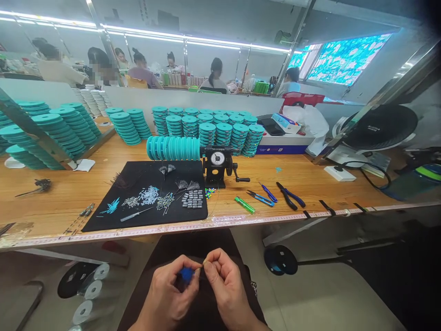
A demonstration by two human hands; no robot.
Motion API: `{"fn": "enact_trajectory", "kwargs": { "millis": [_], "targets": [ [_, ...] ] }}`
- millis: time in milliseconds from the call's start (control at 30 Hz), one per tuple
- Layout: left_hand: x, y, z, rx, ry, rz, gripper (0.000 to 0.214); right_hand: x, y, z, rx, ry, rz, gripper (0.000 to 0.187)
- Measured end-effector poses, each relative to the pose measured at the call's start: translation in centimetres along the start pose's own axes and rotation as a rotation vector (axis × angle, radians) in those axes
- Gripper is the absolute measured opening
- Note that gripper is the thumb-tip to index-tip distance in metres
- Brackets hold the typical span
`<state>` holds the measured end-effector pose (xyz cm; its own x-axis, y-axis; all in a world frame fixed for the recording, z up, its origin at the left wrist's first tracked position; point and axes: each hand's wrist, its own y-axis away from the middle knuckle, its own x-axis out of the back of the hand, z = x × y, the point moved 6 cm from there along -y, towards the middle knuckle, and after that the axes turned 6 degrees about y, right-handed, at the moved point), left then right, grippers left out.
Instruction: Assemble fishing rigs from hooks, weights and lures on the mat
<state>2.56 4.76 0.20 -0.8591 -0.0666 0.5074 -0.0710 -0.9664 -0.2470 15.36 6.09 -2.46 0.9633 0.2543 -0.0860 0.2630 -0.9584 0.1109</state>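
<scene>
Both hands are low in front of me, over my dark lap, below the bench edge. My left hand (168,289) is closed around a small blue object (186,274). Just to its right, my right hand (223,282) pinches something tiny between thumb and forefinger, too small to name. The fingertips of the two hands almost touch. On the wooden bench (310,177) above lies a black mat (151,195) with small metal parts and several little piles of beads and pins.
A row of teal spools (173,148) sits on a winder with a dial (217,161). Stacks of teal spools (210,126) fill the back. Pliers (289,195), scissors (261,198) and a green tool (245,204) lie right of the mat. Other people work beyond.
</scene>
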Motion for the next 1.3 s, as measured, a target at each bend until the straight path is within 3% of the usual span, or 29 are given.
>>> {"fn": "enact_trajectory", "kwargs": {
  "millis": [167, 533, 900, 1133, 1300],
  "targets": [
    [0.0, -0.3, 0.4, -0.097, -0.019, -0.001, 0.010, 0.1, 0.0, -0.1, -0.001, -0.016, 0.030, 0.036],
    [0.2, 1.0, -0.1, -0.394, -0.023, -0.004, 0.016, -0.3, -0.3, -0.2, 0.028, 0.006, -0.055, 0.030],
    [0.3, 0.6, 0.0, -0.321, -0.060, -0.009, 0.020, 0.0, -0.4, -1.2, 0.100, 0.229, -0.035, 0.026],
    [0.4, -0.2, -0.6, -0.083, -0.085, -0.044, 0.008, 1.0, -0.9, -1.7, 0.116, 0.256, 0.047, 0.025],
    [0.2, -0.1, -0.8, -0.107, -0.096, -0.043, 0.009, 1.0, -0.8, -1.7, 0.099, 0.290, 0.004, 0.024]
  ]
}}
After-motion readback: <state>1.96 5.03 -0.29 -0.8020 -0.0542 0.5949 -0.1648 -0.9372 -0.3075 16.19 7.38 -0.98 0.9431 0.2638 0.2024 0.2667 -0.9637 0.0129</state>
